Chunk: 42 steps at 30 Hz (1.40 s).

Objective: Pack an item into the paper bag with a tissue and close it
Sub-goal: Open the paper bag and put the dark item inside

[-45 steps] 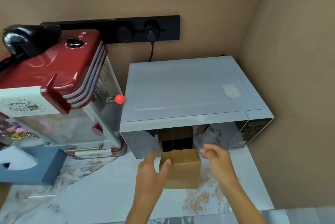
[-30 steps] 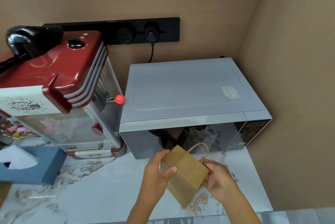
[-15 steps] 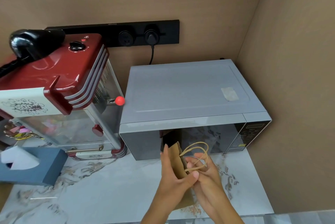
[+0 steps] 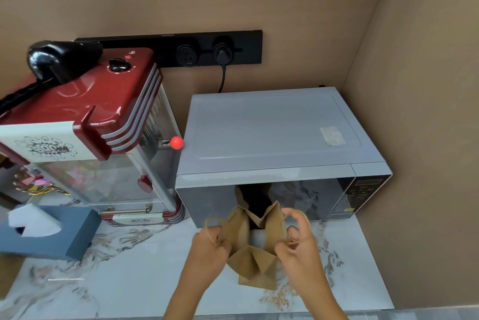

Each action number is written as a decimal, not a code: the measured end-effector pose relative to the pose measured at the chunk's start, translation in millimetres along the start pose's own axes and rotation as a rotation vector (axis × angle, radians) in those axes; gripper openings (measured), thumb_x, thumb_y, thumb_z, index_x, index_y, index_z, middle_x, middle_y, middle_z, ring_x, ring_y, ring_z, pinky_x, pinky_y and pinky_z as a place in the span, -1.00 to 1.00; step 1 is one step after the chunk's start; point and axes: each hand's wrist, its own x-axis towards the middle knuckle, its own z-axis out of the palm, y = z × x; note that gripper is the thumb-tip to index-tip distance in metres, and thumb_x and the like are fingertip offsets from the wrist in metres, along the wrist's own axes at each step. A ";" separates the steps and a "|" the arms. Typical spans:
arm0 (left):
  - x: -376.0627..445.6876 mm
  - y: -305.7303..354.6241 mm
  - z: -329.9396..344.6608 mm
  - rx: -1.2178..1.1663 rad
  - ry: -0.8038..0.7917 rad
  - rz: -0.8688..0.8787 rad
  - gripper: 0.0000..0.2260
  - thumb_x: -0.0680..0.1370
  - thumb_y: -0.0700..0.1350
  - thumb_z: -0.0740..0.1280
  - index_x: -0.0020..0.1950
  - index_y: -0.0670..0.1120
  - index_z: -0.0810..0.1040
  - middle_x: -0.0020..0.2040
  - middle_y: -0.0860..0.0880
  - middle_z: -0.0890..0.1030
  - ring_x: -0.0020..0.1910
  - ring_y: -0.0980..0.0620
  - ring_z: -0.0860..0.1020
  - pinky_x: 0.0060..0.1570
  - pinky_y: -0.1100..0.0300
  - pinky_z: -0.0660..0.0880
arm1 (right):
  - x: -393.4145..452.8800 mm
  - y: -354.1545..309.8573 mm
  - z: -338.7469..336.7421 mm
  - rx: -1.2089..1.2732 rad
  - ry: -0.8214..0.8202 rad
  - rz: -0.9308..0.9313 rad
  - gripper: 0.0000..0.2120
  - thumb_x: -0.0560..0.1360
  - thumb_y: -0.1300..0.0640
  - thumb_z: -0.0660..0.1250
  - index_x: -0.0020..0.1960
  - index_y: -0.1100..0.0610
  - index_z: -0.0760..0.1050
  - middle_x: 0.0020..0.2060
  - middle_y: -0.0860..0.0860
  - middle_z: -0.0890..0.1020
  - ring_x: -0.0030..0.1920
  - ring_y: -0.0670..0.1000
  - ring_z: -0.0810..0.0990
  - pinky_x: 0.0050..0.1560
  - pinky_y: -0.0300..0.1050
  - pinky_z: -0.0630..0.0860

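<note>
A small brown paper bag (image 4: 255, 262) stands on the marble counter in front of the microwave, its mouth pulled wide apart. My left hand (image 4: 207, 248) grips the bag's left rim and handle. My right hand (image 4: 298, 242) grips the right rim and handle. Inside the bag I see only pale bottom, no item. A blue tissue box (image 4: 51, 235) with a white tissue sticking up sits at the left edge of the counter, well away from both hands.
A grey microwave (image 4: 274, 135) stands right behind the bag against the brown wall. A red popcorn machine (image 4: 85, 122) with a black object on top stands to its left. Marble counter (image 4: 124, 273) lies between the tissue box and the bag.
The bag was picked up flat, turned and brought upright; both hands have now pulled its mouth apart, left hand going left and right hand going right.
</note>
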 end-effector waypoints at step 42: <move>-28.2 25.7 0.0 0.532 -0.157 0.061 -0.38 0.40 -0.32 0.28 0.36 0.18 0.29 0.41 0.07 0.30 0.15 -0.18 0.53 0.16 -0.07 0.55 | -10.0 -65.4 -32.3 -1.642 -0.888 -0.551 -0.64 0.31 0.52 0.24 0.06 0.27 0.45 -0.01 0.21 0.54 -0.09 0.25 0.58 -0.36 0.01 0.42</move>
